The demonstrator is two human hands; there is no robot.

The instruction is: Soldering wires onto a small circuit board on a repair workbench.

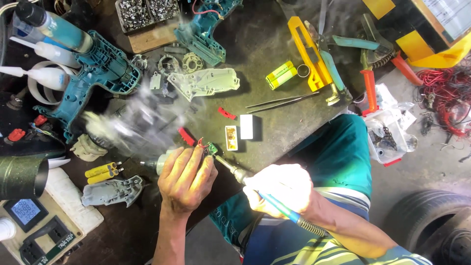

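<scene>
We work at a dark workbench [265, 44] crowded with parts. The biggest piece is the teal drill housing [100, 73] near the bench's left edge, with a second teal shell [206, 27] toward the far edge. A grey gearbox cover [205, 81] lies mid-bench, a yellow utility knife [306, 51] and teal-handled pliers [343, 49] sit toward the far right corner, and a yellow-green battery pair [281, 75] rests just left of the knife.

At the near edge, our left hand [186, 179] has its fingers curled tight around a small grey motor [164, 164], pinning it against the bench; a small green switch part [212, 148] with a red wire [200, 143] sticks up just beyond the fingertips. Our right hand [279, 189] is closed in a pen-like grip on the blue-handled soldering iron [260, 189], whose metal barrel runs up-left so the tip meets the green part. Smoke [137, 122] drifts off to the left.

To do this joint well, we judge that we should keep the motor braced firmly, rest the right wrist so the tip stays steady on the terminal, keep our left fingertips clear of the hot barrel, and avoid lingering, since the plastic part could soften.
</scene>
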